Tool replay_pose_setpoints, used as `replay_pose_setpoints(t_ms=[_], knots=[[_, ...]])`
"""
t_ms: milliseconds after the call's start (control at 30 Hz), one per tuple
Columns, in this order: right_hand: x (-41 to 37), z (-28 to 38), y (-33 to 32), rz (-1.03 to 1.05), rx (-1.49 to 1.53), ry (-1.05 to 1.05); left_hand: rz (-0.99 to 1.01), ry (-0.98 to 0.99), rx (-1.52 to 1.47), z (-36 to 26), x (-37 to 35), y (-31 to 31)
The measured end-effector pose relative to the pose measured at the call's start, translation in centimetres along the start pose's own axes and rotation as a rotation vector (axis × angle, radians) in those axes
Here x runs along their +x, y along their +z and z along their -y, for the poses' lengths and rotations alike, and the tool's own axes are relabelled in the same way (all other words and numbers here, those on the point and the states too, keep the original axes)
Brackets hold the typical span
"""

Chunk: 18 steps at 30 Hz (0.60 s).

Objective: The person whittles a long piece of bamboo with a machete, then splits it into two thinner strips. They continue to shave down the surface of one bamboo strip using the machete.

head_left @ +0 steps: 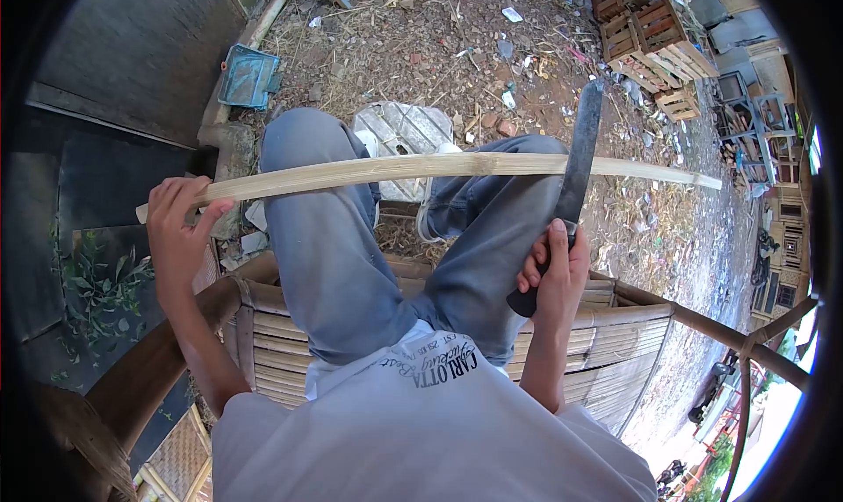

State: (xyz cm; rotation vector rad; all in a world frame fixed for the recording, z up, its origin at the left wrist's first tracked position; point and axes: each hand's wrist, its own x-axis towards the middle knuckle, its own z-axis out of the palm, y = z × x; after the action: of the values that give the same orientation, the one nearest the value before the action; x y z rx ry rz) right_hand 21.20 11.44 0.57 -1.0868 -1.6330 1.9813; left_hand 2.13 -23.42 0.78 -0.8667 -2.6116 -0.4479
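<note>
A long, pale bamboo strip [351,172] lies across both knees, its far end reaching out to the right. Near its left end my left hand [180,216] is closed round it. My right hand [555,269] grips the dark handle of a machete [580,155], whose broad blade points up and away from me. In this view the blade crosses over the strip just beyond my right knee. The handle's butt sticks out below my right fingers.
I sit on a slatted bamboo bench [290,344] with bamboo rails at the sides. A pale, worn block [404,124] is by my feet. A blue plastic dustpan-like tray [249,76] stands at the left wall, wooden crates [654,36] at the upper right. Litter and shavings cover the ground.
</note>
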Motion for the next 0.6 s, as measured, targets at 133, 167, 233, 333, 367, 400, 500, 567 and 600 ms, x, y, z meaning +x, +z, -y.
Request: replay_pose_setpoints(t_ms=[133, 167, 233, 333, 367, 400, 500, 567, 600], knots=[[-2.5, -0.4, 3.1, 0.133, 0.012, 0.032, -0.018, -0.042, -0.062, -1.0, -0.3, 0.6], [-3.2, -0.5, 3.8, 0.237, -0.025, 0.048, 0.002, -0.052, -0.107, -1.6, -0.2, 0.8], [-2.9, -0.8, 3.8, 0.223, -0.039, 0.029, -0.019, -0.039, -0.13, -1.7, -0.3, 1.2], [-1.9, -0.3, 2.6, 0.223, -0.045, 0.046, -0.013, 0.041, -0.129, -1.6, 0.5, 0.3], [-1.6, -0.1, 2.1, 0.181, -0.052, 0.031, 0.016, 0.113, -0.108, -1.6, 0.8, -0.2], [-1.3, 0.0, 1.7, 0.137, -0.057, 0.012, 0.014, 0.118, -0.112, -1.2, 0.9, -0.4], [-1.0, 0.2, 1.5, 0.083, 0.009, 0.006, -0.017, 0.08, -0.005, -0.3, 0.6, -0.8], [-1.5, 0.2, 2.3, 0.088, 0.051, 0.014, 0.012, 0.001, -0.105, -1.2, 0.7, -0.1], [-2.0, 0.0, 3.0, 0.093, 0.05, 0.016, 0.013, -0.003, -0.102, -1.7, 0.8, 0.3]])
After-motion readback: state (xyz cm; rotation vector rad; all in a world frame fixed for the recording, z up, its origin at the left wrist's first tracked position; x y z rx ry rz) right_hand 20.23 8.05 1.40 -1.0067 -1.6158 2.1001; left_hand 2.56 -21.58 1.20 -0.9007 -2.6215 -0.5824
